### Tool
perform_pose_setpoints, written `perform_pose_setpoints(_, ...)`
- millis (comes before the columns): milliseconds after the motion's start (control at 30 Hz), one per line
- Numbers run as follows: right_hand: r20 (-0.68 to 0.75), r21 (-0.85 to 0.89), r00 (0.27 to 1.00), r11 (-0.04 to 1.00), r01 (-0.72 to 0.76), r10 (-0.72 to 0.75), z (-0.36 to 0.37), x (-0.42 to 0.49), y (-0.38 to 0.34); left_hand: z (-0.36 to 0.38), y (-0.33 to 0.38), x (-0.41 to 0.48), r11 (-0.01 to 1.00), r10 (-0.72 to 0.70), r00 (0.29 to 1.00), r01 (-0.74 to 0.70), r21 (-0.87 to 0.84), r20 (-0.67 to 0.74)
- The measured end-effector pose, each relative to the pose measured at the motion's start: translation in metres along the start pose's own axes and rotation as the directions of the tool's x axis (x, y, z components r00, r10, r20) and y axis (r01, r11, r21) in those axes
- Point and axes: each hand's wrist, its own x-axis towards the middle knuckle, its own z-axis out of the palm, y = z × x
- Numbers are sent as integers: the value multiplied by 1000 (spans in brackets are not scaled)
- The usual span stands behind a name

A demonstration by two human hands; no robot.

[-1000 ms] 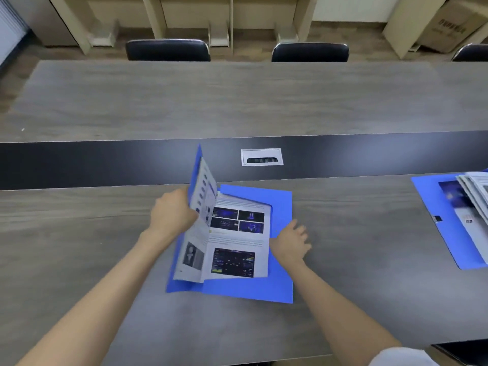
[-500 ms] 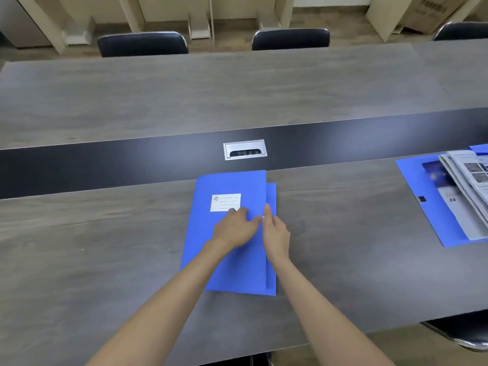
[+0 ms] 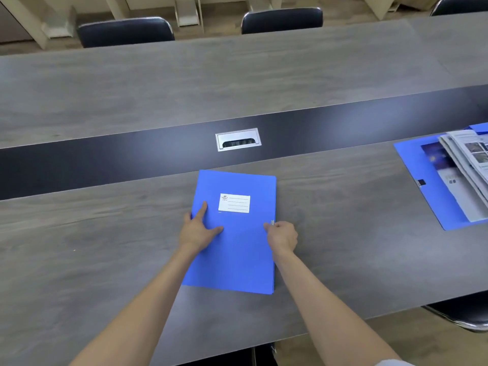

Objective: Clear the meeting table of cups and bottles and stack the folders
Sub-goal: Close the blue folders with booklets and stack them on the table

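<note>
A closed blue folder (image 3: 237,249) with a white label lies flat on the grey meeting table (image 3: 105,247) in front of me. My left hand (image 3: 196,229) rests on its left edge, fingers spread on the cover. My right hand (image 3: 282,235) pinches the folder's right edge at the clasp, fingers curled. At the far right lies a second blue folder (image 3: 427,186), open, with a pile of printed booklets (image 3: 472,165) on it. No cups or bottles show.
A dark strip with a metal cable port (image 3: 238,139) runs across the table's middle. Black chairs (image 3: 124,31) stand behind the far side, and another chair (image 3: 464,313) sits at the near right edge. Cardboard leans at the back.
The folder, open with its booklet being turned a second ago, is now shut. My left hand has slid to its left edge and my right hand has gone to the right edge.
</note>
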Motion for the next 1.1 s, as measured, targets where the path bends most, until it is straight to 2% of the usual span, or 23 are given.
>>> perform_pose_setpoints(167, -37, -17, 999, 999, -38, 37, -6, 2, 5, 10, 1, -1, 978, -5, 1000, 6, 210, -4)
perform_pose_setpoints(233, -16, 56, 997, 996, -73, 74, -4, -2, 3, 8, 2, -2, 979, -1, 1000, 6, 205, -24)
perform_pose_setpoints(267, 9, 80, 996, 993, -92, 91, -3, -4, 2, 7, 2, -1, 992, -8, 999, 13, 126, -35)
perform_pose_setpoints(333, 51, 94, 994, 990, -105, 100, -3, -5, 0, 2, 1, 0, 981, -90, 994, 79, -175, -55)
perform_pose_setpoints(433, 116, 223, 989, 968, -111, 86, -22, -9, -5, -5, 4, -3, 817, -191, 981, 175, -550, 28)
perform_pose_setpoints(533, 182, 335, 983, 941, -52, -11, -52, -10, -4, -5, 14, -14, 685, -94, 991, 135, -716, 97)
perform_pose_setpoints(633, 195, 430, 972, 902, 39, -134, -79, -20, 3, -1, 29, -28, 627, 107, 983, 52, -777, 152)
perform_pose_setpoints(767, 39, 387, 987, 913, 127, -154, -117, -29, 21, 23, 57, -55, 609, 234, 952, 14, -793, 196)
perform_pose_setpoints(867, -10, 355, 997, 932, 78, -80, -160, -31, 39, 53, 81, -82, 602, 239, 956, -10, -799, 168)
perform_pose_setpoints(933, -14, 341, 999, 939, 52, -50, -185, -27, 49, 72, 92, -92, 596, 209, 960, 27, -803, 187)
perform_pose_setpoints(1000, 15, 339, 998, 939, 54, -62, -218, -20, 61, 95, 107, -108, 591, 169, 962, 76, -803, 216)
perform_pose_setpoints(1100, 61, 352, 991, 932, 87, -115, -268, -3, 80, 136, 139, -134, 587, 157, 966, 75, -806, 204)
